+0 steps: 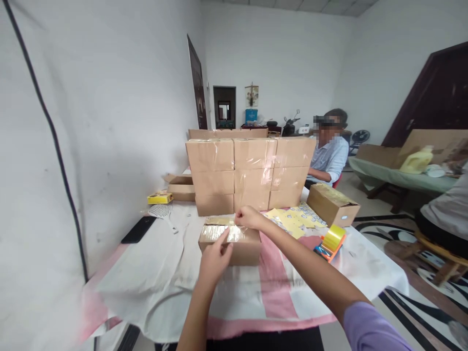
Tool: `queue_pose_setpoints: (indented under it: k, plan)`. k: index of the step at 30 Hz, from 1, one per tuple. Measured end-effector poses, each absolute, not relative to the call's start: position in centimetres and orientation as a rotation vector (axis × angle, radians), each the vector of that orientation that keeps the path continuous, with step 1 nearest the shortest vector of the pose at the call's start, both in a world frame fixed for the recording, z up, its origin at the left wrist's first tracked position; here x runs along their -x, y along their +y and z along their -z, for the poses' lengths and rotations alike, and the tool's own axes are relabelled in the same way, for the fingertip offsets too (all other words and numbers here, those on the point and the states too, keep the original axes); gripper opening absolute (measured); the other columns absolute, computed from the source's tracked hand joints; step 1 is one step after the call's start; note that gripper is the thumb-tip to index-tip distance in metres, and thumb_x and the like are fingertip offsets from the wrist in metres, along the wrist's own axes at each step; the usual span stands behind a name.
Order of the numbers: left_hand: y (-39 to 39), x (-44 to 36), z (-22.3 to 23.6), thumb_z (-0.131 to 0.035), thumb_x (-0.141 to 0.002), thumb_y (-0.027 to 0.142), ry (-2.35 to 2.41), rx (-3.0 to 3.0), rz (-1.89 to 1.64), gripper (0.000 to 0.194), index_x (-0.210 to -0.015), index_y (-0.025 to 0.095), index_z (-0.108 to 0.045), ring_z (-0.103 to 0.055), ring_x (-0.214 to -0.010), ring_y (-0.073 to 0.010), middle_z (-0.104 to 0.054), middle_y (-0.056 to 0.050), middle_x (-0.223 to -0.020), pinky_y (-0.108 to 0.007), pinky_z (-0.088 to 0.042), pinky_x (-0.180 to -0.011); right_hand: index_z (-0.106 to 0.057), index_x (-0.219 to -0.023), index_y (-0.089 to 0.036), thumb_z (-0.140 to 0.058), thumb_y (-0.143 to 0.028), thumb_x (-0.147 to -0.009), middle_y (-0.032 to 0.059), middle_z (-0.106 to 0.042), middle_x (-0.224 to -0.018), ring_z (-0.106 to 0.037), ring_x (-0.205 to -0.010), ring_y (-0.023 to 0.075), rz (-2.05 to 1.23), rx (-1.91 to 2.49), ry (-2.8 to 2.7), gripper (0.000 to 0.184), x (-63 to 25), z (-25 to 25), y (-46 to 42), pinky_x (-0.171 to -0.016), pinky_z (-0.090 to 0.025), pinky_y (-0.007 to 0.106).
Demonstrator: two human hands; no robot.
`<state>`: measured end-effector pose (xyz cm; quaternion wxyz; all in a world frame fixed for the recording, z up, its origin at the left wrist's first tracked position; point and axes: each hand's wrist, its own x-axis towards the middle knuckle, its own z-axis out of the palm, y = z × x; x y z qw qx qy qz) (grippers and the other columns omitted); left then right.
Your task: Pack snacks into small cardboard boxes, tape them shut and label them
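A small taped cardboard box [244,246] lies on the white and pink tablecloth [164,273] in front of me. My left hand [215,258] rests against its near left corner, fingers closed over the top edge. My right hand [249,217] reaches over the far edge of the box, its fingers pinched on the clear tape there. Behind the box stands a stack of taped cardboard boxes [250,173], three wide and three high.
A yellow tape dispenser [331,242] lies right of the box, beside yellow sheets [292,222] and another cardboard box [332,204]. At the left lie a black phone [139,229] and a yellow packet [160,198]. A person [329,153] sits behind the stack.
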<state>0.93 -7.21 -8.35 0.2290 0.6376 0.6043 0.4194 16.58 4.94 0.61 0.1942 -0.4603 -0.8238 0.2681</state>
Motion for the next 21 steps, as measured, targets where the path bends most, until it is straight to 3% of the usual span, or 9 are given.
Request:
queue_pose_setpoints:
  k: [3,9,13,15,17,21]
  plan:
    - [-6.6,-1.7,8.4,-0.056,-0.092,0.027,1.817,-1.786,-0.984,0.058,-0.15,0.024,-0.055,-0.051,-0.059,-0.0162,-0.053,0.004,-0.057,-0.025,-0.029,-0.063,-0.071,-0.071,-0.012,-0.066,-0.011,-0.079,0.0016,-0.067,-0.066,-0.059,-0.064,0.0136,-0.652,1.351,-2.348,0.009,-16.6,1.2,5.6,-0.059,-0.037,0.024]
    - [-6.9,-2.3,9.0,-0.057,-0.094,0.028,1.925,-1.79,-0.936,0.053,-0.147,0.027,-0.059,-0.055,-0.062,-0.0166,-0.059,0.003,-0.061,-0.025,-0.03,-0.063,-0.073,-0.088,-0.015,-0.07,-0.019,-0.08,0.0071,-0.075,-0.089,-0.067,-0.083,0.0191,-0.45,1.392,-2.423,0.01,-17.0,1.6,4.6,-0.069,-0.043,0.025]
    - [-7.2,-2.3,9.2,-0.058,-0.094,0.029,1.943,-1.773,-0.93,0.053,-0.147,0.031,-0.058,-0.059,-0.067,-0.0171,-0.063,0.002,-0.065,-0.025,-0.031,-0.064,-0.059,-0.134,-0.013,-0.086,-0.031,-0.07,0.0192,-0.068,-0.123,-0.063,-0.112,0.033,-0.257,1.474,-2.328,0.071,-17.6,0.5,4.5,-0.089,-0.046,0.036]
    - [-7.4,-2.4,9.3,-0.057,-0.094,0.029,1.945,-1.765,-0.925,0.055,-0.149,0.031,-0.055,-0.06,-0.067,-0.0175,-0.063,0.003,-0.065,-0.025,-0.031,-0.064,-0.05,-0.145,-0.012,-0.085,-0.031,-0.073,0.0233,-0.061,-0.134,-0.058,-0.123,0.0369,-0.192,1.53,-2.24,0.082,-18.4,0.3,5.0,-0.097,-0.044,0.041]
    - [-7.5,-2.5,9.6,-0.055,-0.095,0.029,1.936,-1.768,-0.923,0.056,-0.151,0.031,-0.052,-0.061,-0.066,-0.0177,-0.062,0.004,-0.064,-0.024,-0.032,-0.064,-0.056,-0.14,-0.015,-0.08,-0.032,-0.079,0.0201,-0.063,-0.133,-0.06,-0.122,0.0341,-0.191,1.571,-2.168,0.068,-19.8,0.4,6.0,-0.098,-0.045,0.039]
    - [-7.8,-2.7,10.0,-0.051,-0.097,0.029,1.917,-1.776,-0.936,0.058,-0.154,0.027,-0.047,-0.063,-0.066,-0.0187,-0.062,0.004,-0.063,-0.025,-0.033,-0.064,-0.072,-0.113,-0.018,-0.071,-0.04,-0.089,0.0068,-0.075,-0.105,-0.071,-0.092,0.0201,-0.316,1.699,-2.015,0.033,-24.9,1.1,9.2,-0.079,-0.051,0.027]
